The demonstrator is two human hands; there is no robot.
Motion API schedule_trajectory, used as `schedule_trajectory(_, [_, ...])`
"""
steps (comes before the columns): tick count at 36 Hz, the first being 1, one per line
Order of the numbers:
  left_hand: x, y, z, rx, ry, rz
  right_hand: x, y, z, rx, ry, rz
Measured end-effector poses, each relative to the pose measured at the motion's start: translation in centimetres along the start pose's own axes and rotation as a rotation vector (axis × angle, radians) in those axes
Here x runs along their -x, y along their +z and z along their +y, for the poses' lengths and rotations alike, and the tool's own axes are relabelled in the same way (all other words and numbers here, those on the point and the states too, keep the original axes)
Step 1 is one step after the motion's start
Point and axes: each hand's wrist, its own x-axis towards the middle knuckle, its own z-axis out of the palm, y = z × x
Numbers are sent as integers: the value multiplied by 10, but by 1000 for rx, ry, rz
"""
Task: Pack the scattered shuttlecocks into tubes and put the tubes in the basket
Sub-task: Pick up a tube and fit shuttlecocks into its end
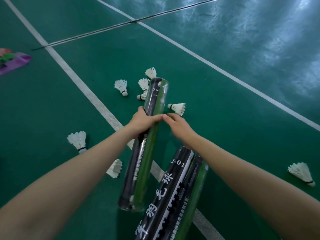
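Firmly gripped near its middle, a black-and-green tube (147, 153) sits in the left hand (143, 121), fingers curled round it, tilted away from the person.
Both bare arms reach forward; the right hand (178, 125), fingers loosely straight, touches the tube beside the left fingertips and holds nothing. More tubing (166, 196) lies below the right forearm, one or two I cannot tell. Green court floor (225, 118) with white lines (78, 80) surrounds them. Eight shuttlecocks (121, 86): four beyond the left hand, one beyond the right, two left of the left forearm, one far right.

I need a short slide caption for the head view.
Left hand grips a shuttlecock tube among scattered shuttlecocks on a green court.
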Motion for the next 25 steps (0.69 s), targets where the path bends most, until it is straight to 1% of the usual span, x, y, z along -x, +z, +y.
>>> schedule_trajectory(2, [-2, -7, -1, 158, -74, 18, 4, 8, -3, -37, 102, -185])
schedule_trajectory(5, [-6, -16, -6, 334, -160, 79, 10, 14, 1, 46, 199, -504])
schedule_trajectory(7, [-12, -21, -11, 483, -221, 113, 12, 15, 5, 101, 238, -610])
schedule_trajectory(10, [-16, -29, -19, 650, -291, 148, 16, 11, 8, 168, 237, -613])
schedule_trajectory(12, [-12, -33, -20, 713, -312, 169, 14, 8, 9, 231, 195, -556])
schedule_trajectory(15, [-5, -37, -21, 684, -358, 98, 8, 3, 11, 349, 107, -420])
schedule_trajectory(17, [0, -39, -23, 535, -411, 20, 4, 0, 12, 435, 49, -375])
schedule_trajectory(18, [3, -38, -24, 388, -421, -2, 3, -2, 12, 461, 26, -367])
schedule_trajectory(19, [6, -35, -26, 200, -406, 25, 2, -4, 11, 475, 12, -361])
schedule_trajectory(20, [11, -32, -29, -4, -360, 97, 0, -5, 11, 483, 3, -357])
schedule_trajectory(21, [17, -30, -30, -198, -275, 186, -2, -5, 10, 493, -6, -345])
schedule_trajectory(22, [23, -30, -29, -364, -133, 278, -5, -5, 9, 509, -22, -334])
schedule_trajectory(23, [28, -29, -28, -505, 44, 335, -8, -5, 6, 531, -42, -326])
schedule_trajectory(24, [29, -30, -29, -631, 213, 329, -11, -4, 4, 556, -66, -325])
schedule_trajectory(25, [32, -32, -29, -759, 340, 260, -14, -3, 1, 579, -96, -332])
